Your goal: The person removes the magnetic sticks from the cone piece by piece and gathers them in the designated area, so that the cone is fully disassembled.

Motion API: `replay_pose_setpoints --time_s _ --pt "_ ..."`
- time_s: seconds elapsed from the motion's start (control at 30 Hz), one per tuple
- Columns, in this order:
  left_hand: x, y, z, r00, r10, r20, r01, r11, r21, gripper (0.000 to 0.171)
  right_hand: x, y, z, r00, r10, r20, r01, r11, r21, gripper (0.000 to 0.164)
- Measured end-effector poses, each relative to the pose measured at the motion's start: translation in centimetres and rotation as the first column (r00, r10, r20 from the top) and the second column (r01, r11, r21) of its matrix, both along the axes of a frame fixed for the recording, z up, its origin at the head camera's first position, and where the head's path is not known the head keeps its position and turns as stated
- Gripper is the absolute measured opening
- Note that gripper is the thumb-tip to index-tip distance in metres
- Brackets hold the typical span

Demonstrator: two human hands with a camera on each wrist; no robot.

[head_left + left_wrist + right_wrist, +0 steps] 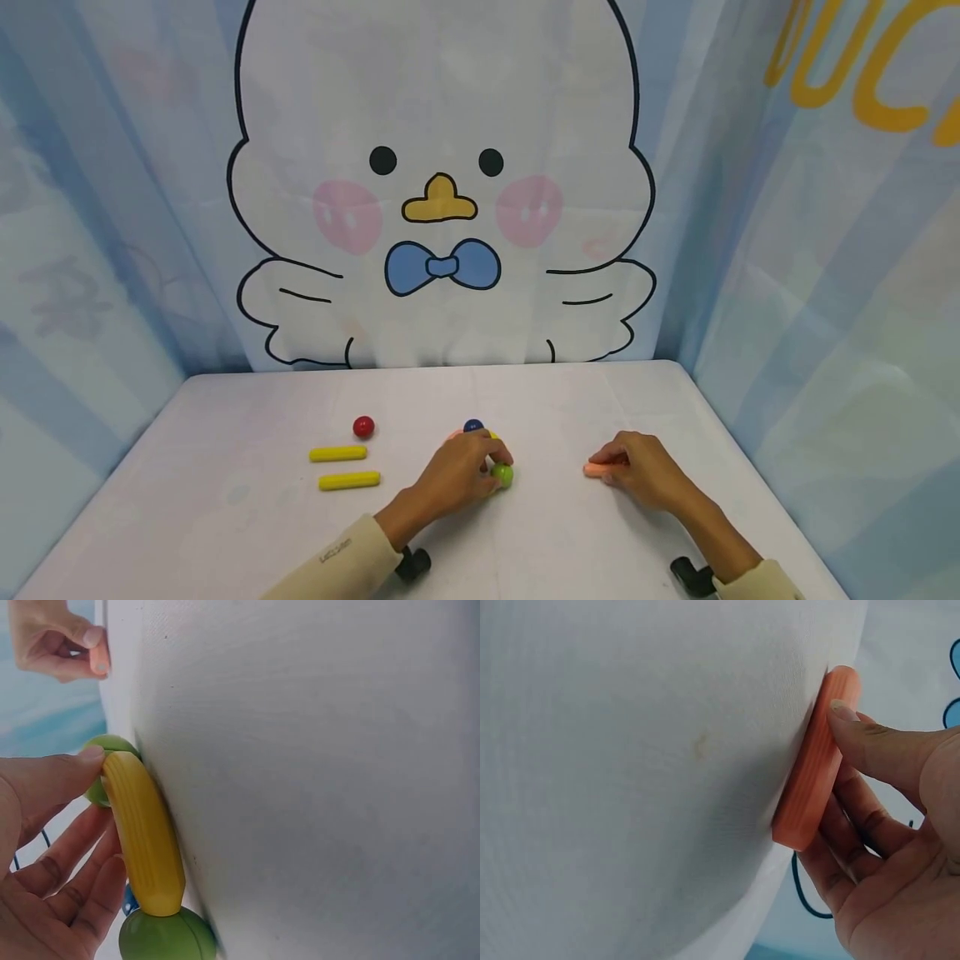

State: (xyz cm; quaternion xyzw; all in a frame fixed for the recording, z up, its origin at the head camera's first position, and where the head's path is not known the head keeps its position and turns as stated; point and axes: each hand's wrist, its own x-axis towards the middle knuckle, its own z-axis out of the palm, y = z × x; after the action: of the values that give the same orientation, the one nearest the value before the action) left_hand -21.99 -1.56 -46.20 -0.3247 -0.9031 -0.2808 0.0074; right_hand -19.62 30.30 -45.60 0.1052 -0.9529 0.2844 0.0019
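Note:
My left hand (pixel 461 467) pinches a green ball (pixel 502 476) between thumb and fingers, the thumb tip right where the ball meets a yellow magnetic stick. In the left wrist view this yellow stick (pixel 146 836) runs from that ball to a second green ball (pixel 166 935). A blue ball (pixel 472 425) shows just beyond the left hand, with bits of orange and yellow largely hidden by the hand. On the right, my right hand (pixel 645 469) grips an orange stick (pixel 816 761) with the thumb along its side, low over the white table.
Two loose yellow sticks, a far one (pixel 337 453) and a nearer one (pixel 349 481), lie left of the left hand. A red ball (pixel 363 427) sits behind them. Printed curtains (pixel 442 325) stand behind and beside the white table (pixel 187 517).

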Motion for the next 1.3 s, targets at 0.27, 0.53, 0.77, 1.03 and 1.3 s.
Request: replay_pose_setpoints --time_s 0.27,0.53,0.77,1.03,1.3 --pt "0.6 -1.4 0.9 0.997 0.067 0.027 -0.066 0.998 -0.023 0.032 0.1 -1.4 0.7 0.996 0.01 -0.089 -0.005 0.999 0.049 0.021" --pt "0.7 -4.9 1.3 0.987 0.152 -0.057 -0.155 0.987 -0.05 0.03 1.0 -6.2 1.7 0.991 0.046 -0.125 -0.038 0.997 0.067 0.034" --pt "0.7 -6.4 0.6 0.985 0.172 -0.016 -0.172 0.984 -0.041 0.027 1.7 -10.3 1.6 0.978 0.162 -0.132 -0.151 0.984 0.089 0.034" --pt "0.8 -6.6 0.2 0.986 0.16 0.039 -0.158 0.986 -0.043 0.026 1.3 -13.5 1.4 0.958 0.267 -0.102 -0.259 0.962 0.084 0.033" --pt "0.9 -6.3 0.0 0.989 0.138 0.044 -0.136 0.99 -0.042 0.028 0.4 -15.3 0.4 0.934 0.337 -0.122 -0.327 0.94 0.094 0.027"
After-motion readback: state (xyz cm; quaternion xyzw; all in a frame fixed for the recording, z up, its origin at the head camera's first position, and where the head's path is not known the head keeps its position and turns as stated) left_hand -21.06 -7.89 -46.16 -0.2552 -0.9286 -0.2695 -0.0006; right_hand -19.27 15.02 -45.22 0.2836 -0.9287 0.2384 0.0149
